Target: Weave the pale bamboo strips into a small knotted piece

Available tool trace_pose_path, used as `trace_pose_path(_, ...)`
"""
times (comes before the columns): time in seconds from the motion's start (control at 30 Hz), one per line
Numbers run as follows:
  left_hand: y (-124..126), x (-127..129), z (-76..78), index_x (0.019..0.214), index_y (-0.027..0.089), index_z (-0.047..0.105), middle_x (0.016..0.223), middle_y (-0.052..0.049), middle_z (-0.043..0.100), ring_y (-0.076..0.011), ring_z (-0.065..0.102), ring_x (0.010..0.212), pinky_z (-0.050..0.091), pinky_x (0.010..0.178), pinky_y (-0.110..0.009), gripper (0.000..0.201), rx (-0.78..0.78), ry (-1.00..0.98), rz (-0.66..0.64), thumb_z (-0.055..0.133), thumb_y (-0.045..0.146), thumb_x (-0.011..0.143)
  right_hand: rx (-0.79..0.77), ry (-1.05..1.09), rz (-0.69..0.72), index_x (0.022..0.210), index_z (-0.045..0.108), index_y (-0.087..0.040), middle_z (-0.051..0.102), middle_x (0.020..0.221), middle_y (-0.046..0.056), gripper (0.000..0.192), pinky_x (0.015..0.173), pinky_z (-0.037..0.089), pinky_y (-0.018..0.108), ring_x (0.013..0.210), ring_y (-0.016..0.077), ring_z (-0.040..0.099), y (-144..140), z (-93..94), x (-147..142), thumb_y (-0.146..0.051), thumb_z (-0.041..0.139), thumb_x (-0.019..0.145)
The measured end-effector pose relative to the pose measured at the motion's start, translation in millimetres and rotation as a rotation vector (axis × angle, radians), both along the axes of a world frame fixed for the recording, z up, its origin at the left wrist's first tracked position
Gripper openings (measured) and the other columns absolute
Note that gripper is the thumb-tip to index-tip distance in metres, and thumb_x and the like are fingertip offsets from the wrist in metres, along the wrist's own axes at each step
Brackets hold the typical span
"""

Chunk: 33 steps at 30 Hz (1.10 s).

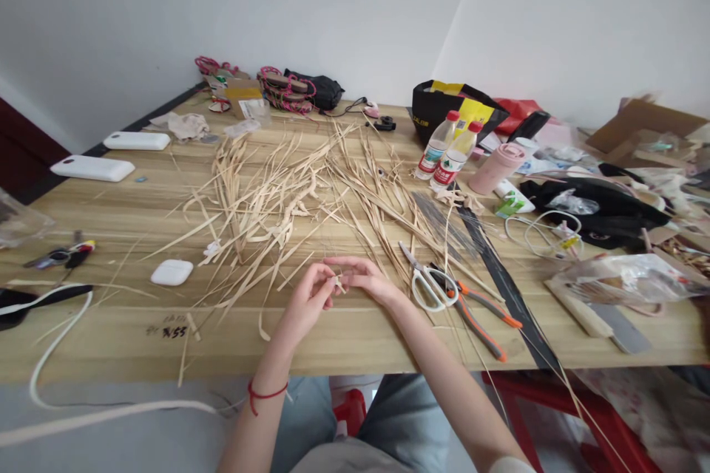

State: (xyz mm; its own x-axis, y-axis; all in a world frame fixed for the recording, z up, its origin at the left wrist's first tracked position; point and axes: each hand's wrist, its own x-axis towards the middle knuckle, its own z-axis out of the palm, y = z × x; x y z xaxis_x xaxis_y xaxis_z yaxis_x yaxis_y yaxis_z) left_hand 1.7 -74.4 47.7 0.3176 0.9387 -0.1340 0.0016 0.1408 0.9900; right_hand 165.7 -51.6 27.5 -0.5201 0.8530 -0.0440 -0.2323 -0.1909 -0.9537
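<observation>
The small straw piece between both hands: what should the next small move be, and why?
Probably fold or pinch it tighter. The left hand and right hand meet over the table, fingertips pinching the small straw piece; the scissors lie untouched nearby.

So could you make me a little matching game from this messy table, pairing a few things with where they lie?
Things:
1. white-handled scissors
2. small white earbud case
3. two clear plastic water bottles with red caps
4. thin pale straw strip

Places:
A. standing near the black and yellow bag
B. pinched between the left hand and right hand
C. lying just right of the hands, beside the orange-handled pliers
D. lying left of the hands on the wooden table

Pairs: 1-C, 2-D, 3-A, 4-B
</observation>
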Motion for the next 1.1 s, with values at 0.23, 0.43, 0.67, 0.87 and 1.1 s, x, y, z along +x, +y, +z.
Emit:
trace_pose_path(0.23,-3,2,-7.0,0.085,0.020,0.043,0.062,0.004,0.060,-0.0060,0.046,0.040,0.032,0.040,-0.017,0.023,-0.066,-0.017,0.129,0.057,0.035,0.076,0.010,0.006,0.057,0.124,0.053,-0.017,0.068,0.083,0.003,0.055,0.066,0.043,0.025,0.070,0.0127,0.060,1,-2.3,0,-0.017,0.066,0.071)
trace_pose_path(0.43,-9,4,-14.5,0.088,0.019,0.041,0.066,0.000,0.066,-0.0082,0.052,0.044,0.038,0.044,-0.019,0.032,-0.099,-0.126,0.256,0.062,0.037,0.073,0.009,0.029,0.045,0.122,0.055,-0.020,0.057,0.123,0.008,0.056,0.063,0.043,0.023,0.070,0.0105,0.059,0,3.3,0,-0.019,0.068,0.068)
trace_pose_path(0.67,-13,3,-11.3,0.086,0.017,0.045,0.071,-0.004,0.069,-0.0106,0.059,0.051,0.043,0.052,-0.022,0.035,-0.143,-0.169,0.311,0.069,0.034,0.067,0.023,0.042,0.019,0.121,0.056,-0.019,0.058,0.122,0.009,0.049,0.063,0.042,0.023,0.071,0.0106,0.058,-1,8.4,-1,-0.021,0.064,0.073)
trace_pose_path(0.87,-16,5,-7.1,0.084,0.017,0.047,0.072,-0.004,0.070,-0.0142,0.064,0.061,0.046,0.056,-0.022,0.035,-0.158,-0.171,0.324,0.072,0.033,0.065,0.009,0.019,-0.012,0.120,0.058,-0.021,0.056,0.126,0.008,0.048,0.066,0.046,0.024,0.069,0.0102,0.059,-1,6.5,-2,-0.027,0.067,0.073)
trace_pose_path(1.1,-19,4,-8.2,0.084,0.018,0.048,0.066,-0.001,0.069,-0.0133,0.062,0.057,0.046,0.059,-0.024,0.030,-0.104,-0.119,0.310,0.070,0.032,0.067,0.032,0.047,0.023,0.121,0.056,-0.023,0.053,0.128,0.008,0.052,0.064,0.047,0.023,0.066,0.0072,0.059,1,0.7,-1,-0.024,0.070,0.071)
